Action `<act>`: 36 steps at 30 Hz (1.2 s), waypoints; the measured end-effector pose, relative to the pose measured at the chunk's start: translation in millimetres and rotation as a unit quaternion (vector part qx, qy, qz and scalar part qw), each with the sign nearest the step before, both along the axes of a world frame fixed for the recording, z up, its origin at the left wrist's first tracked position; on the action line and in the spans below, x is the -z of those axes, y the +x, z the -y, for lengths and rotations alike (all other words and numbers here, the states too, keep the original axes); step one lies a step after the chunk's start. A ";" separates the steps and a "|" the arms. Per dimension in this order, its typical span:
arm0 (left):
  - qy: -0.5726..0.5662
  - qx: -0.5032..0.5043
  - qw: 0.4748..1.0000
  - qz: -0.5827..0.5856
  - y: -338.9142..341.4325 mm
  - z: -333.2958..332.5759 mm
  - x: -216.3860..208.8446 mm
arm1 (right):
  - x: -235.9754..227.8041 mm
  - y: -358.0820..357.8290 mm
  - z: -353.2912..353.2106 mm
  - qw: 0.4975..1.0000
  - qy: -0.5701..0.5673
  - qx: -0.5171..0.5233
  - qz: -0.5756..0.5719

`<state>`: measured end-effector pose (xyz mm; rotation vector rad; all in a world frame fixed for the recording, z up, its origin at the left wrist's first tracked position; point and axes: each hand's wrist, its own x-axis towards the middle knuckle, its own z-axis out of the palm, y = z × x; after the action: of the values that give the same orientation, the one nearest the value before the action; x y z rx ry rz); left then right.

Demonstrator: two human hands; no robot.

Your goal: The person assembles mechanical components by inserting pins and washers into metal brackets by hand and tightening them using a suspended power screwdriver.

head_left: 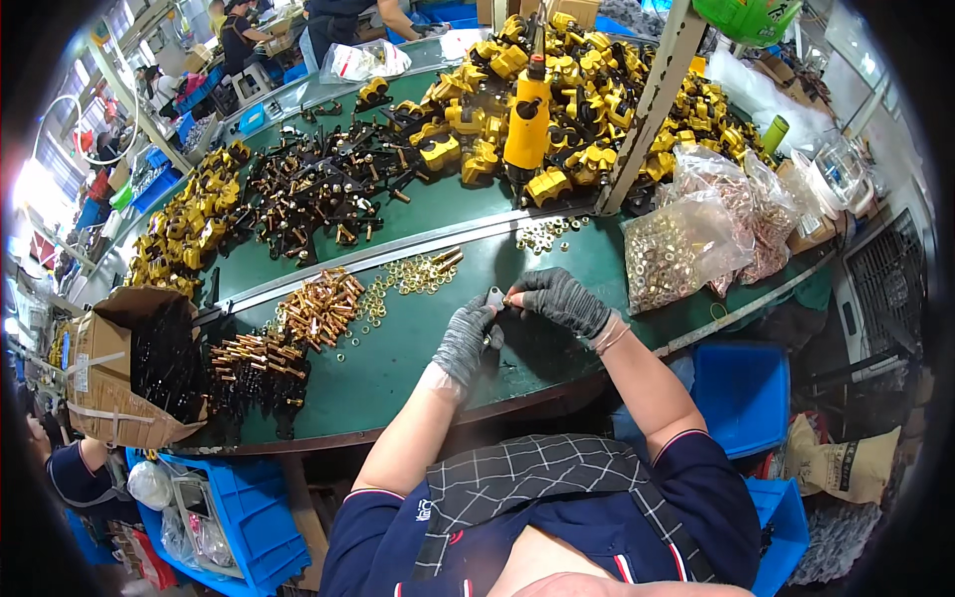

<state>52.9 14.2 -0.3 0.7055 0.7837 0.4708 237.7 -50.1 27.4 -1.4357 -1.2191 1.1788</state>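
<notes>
My left hand (pixel 465 340), in a grey glove, is closed on a small grey metal plate (pixel 494 298) with a rounded end. My right hand (pixel 562 299), gloved the same way, pinches a small brass-coloured piece (pixel 510 299) against the plate; its exact kind is too small to tell. Both hands meet just above the green tabletop (pixel 418 370). Left of them lie a heap of copper-coloured bolts (pixel 316 308) and scattered brass nuts (pixel 413 276). More loose nuts (pixel 542 235) lie beyond my right hand.
A metal rail (pixel 398 251) crosses the table. Past it are heaped black parts (pixel 313 184), yellow clamps (pixel 189 234) and a hanging yellow power screwdriver (pixel 527 124). Right stand a bag of nuts (pixel 665 261) and a post (pixel 647 109); left, a carton (pixel 104 368) of black parts.
</notes>
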 end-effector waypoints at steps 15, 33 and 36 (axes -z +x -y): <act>0.039 0.036 0.999 -0.007 -2.4 -1.1 7.8 | -17.4 -27.1 -2.7 0.863 0.146 -0.029 0.483; 0.046 0.070 0.996 0.008 -6.7 -3.3 6.2 | -47.2 -30.3 -24.7 0.759 0.008 -0.189 0.623; 0.031 0.047 0.998 0.023 -4.0 -5.8 12.8 | -72.1 -24.4 -39.8 0.794 -0.064 -0.153 0.584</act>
<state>48.9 20.0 -13.2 0.7826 0.6916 0.4266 213.3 -10.3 99.6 -2.2341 -2.2900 0.4481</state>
